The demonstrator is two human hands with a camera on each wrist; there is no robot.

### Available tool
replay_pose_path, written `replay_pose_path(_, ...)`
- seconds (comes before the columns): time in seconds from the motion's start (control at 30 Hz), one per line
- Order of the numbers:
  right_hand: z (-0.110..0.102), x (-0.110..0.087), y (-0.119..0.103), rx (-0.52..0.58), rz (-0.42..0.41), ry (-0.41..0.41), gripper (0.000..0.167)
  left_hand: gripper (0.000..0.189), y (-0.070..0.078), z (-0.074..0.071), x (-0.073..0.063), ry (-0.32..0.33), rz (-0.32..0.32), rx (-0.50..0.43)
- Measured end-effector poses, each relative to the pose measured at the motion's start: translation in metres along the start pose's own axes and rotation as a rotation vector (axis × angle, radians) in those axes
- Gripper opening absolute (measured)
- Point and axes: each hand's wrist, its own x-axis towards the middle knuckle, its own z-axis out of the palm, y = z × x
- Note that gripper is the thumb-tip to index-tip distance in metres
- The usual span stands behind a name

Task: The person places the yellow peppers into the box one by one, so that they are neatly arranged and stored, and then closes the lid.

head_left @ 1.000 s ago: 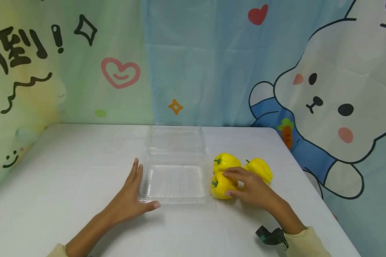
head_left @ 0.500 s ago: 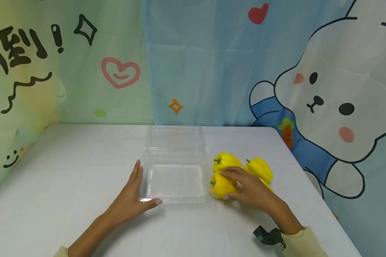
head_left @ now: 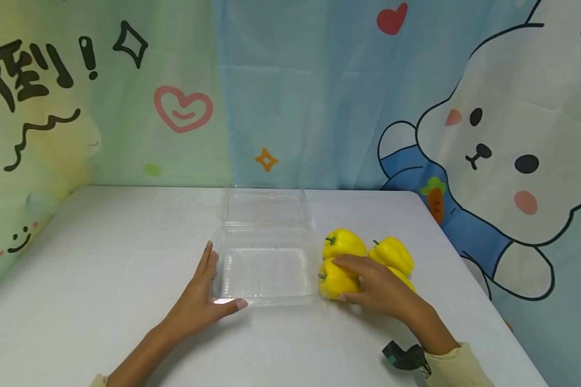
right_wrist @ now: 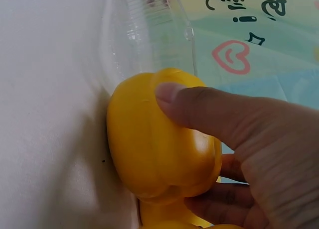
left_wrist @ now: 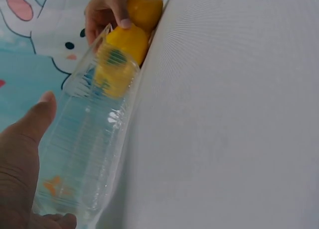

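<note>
1. Right hand point(head_left: 381, 286) is curled now, a yellow pepper point(head_left: 336, 279) gripped between thumb and fingers, apparently unlifted.
2. Just beyond that hand, three more yellow peppers point(head_left: 346, 243) are seen, one partly hidden by it.
3. To its left, a clear container point(head_left: 266, 271) is laid, lid point(head_left: 266, 208) folded back; nothing is seen inside!
4. Along the container's left side, the left hand point(head_left: 198, 301) is spread, nothing gripped.
5. Work is judged barely begun: four peppers are left outside.
</note>
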Motion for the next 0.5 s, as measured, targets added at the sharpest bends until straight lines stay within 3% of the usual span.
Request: replay_pose_path(0.5,-0.0093,-0.0068,0.0025,0.065,0.015,0.054,0.07,0.125,-0.001,0.0005,-0.0005,0.004,-0.014,-0.01)
